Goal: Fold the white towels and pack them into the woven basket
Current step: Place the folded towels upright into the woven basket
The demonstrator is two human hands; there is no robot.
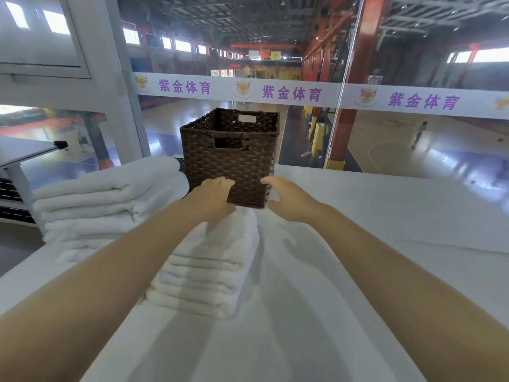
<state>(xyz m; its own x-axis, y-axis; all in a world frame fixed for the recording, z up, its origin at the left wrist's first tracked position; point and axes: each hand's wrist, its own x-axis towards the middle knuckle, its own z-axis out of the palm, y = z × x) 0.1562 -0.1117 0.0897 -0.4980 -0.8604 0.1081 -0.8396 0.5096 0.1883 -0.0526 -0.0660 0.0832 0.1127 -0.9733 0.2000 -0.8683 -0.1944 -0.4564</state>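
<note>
On the white table (399,216), in the head view, one dark brown woven basket (230,158) is standing upright at about twelve o'clock from the hands, with a cut-out handle showing in each of two walls. Two piles of white towels are lying on the table: one small folded stack (209,274) is sitting at the centre just in front of the basket, and one larger, looser pile (110,199) is resting at about ten o'clock, beside the basket's left wall. The left hand (213,195) is reaching over the far end of the small stack, its fingers curling at the basket's front wall; whether it is gripping anything I cannot tell. The right hand (289,201) is hovering spread and relaxed at one o'clock of the stack, holding nothing, near the basket's lower right corner.
</note>
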